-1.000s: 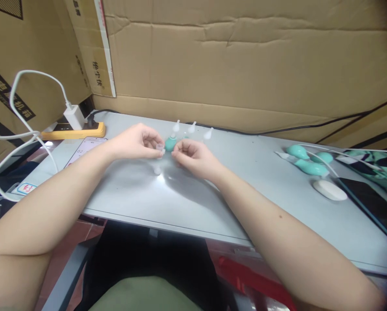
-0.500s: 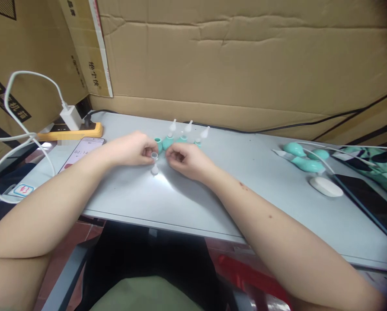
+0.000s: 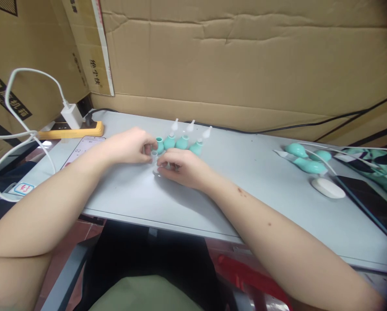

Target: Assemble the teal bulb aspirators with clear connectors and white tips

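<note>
My left hand (image 3: pixel 140 147) is closed in a pinch at a small clear plastic collar (image 3: pixel 154 153). My right hand (image 3: pixel 180 167) has its thumb and fingers closing on a small whitish nozzle tip (image 3: pixel 155 171), mostly hidden by the fingers, just below the collar. Behind the hands, a teal rubber bulb (image 3: pixel 160 147) stands with its round mouth uncovered. To its right stand three teal bulb syringes, the nearest one (image 3: pixel 169 142) with a pointed translucent nozzle (image 3: pixel 175 126) on top, and the others (image 3: pixel 182 141) (image 3: pixel 196 148) likewise tipped.
On the right lie several teal bulbs (image 3: pixel 311 166), a white oval case (image 3: pixel 328 188), a dark phone (image 3: pixel 371 205) and a patterned pouch (image 3: pixel 375 160). A lit phone (image 3: pixel 81 149), a yellow power strip (image 3: pixel 96 128) and a white cable (image 3: pixel 8 90) are on the left. Cardboard (image 3: pixel 212 65) walls the back.
My right hand has moved left and slightly down from beside the bulbs to the nozzle tip, covering part of it. The left hand stays almost in place at the clear collar.
</note>
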A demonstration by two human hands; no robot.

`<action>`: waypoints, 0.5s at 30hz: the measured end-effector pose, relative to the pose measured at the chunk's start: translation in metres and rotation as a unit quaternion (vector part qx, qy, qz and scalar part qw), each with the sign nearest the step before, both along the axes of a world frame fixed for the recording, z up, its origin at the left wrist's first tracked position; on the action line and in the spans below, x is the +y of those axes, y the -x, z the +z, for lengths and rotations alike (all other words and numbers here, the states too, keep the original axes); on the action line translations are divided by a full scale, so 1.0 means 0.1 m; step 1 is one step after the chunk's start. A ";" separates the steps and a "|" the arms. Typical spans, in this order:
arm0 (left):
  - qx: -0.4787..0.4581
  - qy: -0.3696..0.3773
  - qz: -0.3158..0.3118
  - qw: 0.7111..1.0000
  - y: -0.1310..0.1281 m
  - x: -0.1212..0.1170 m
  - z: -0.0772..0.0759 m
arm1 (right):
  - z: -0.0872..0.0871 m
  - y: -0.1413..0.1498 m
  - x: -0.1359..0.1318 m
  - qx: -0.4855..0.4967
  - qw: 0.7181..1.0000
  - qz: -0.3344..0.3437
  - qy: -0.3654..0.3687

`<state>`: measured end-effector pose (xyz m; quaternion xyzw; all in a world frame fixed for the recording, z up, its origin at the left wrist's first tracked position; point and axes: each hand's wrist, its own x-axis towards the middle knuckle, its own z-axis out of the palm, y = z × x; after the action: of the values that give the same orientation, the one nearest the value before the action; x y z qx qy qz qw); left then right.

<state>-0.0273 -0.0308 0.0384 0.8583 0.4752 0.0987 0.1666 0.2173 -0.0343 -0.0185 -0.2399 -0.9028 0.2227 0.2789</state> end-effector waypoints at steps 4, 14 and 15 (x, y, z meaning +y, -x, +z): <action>-0.043 -0.042 -0.008 0.998 0.01 -0.07 0.07 | 0.07 -0.03 0.00 0.045 0.995 -0.020 0.083; -0.281 0.032 -0.046 0.958 -0.19 -0.10 -0.15 | 0.19 0.05 -0.03 0.262 0.909 -0.106 0.305; -0.298 0.049 -0.043 0.952 -0.20 -0.09 -0.16 | 0.19 0.07 -0.03 0.279 0.903 -0.101 0.310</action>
<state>-0.0071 -0.0395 0.0220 0.8005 0.3707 0.3190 0.3465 0.2105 -0.0375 0.0005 -0.3320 -0.6445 0.5199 0.4517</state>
